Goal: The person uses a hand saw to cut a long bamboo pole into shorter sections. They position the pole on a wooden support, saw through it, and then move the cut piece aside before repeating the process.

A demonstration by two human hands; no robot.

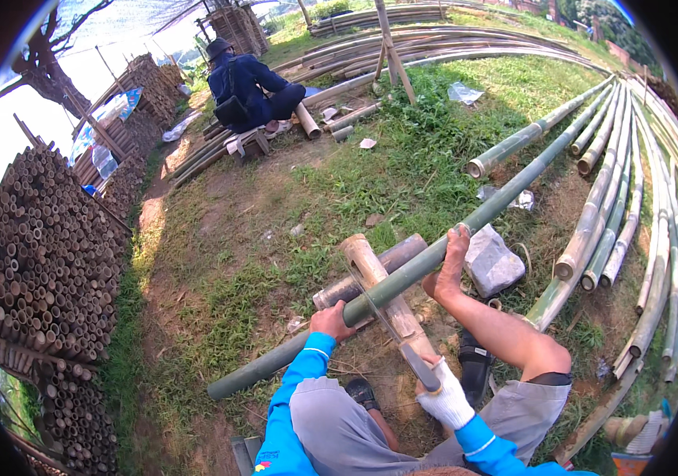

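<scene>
A long green bamboo pole (414, 279) slants from the lower left to the upper right, across short brown bamboo pieces (370, 262) laid crosswise on the ground. My left hand (333, 320), bare, is closed round the pole just left of the saw. In a white work glove, my right hand (447, 397) grips the handsaw (421, 370); its thin blade reaches up to the pole and meets it right of my left hand. My bare right foot (453, 255) presses on the pole farther up. The depth of any cut is too small to tell.
A grey-white stone block (495, 260) sits beside my foot. More bamboo poles (605, 202) fan out at the right. Cut bamboo is stacked high (45, 254) at the left. Another person (242, 87) in dark clothes sits at the back. A black shoe (474, 366) lies near my right hand.
</scene>
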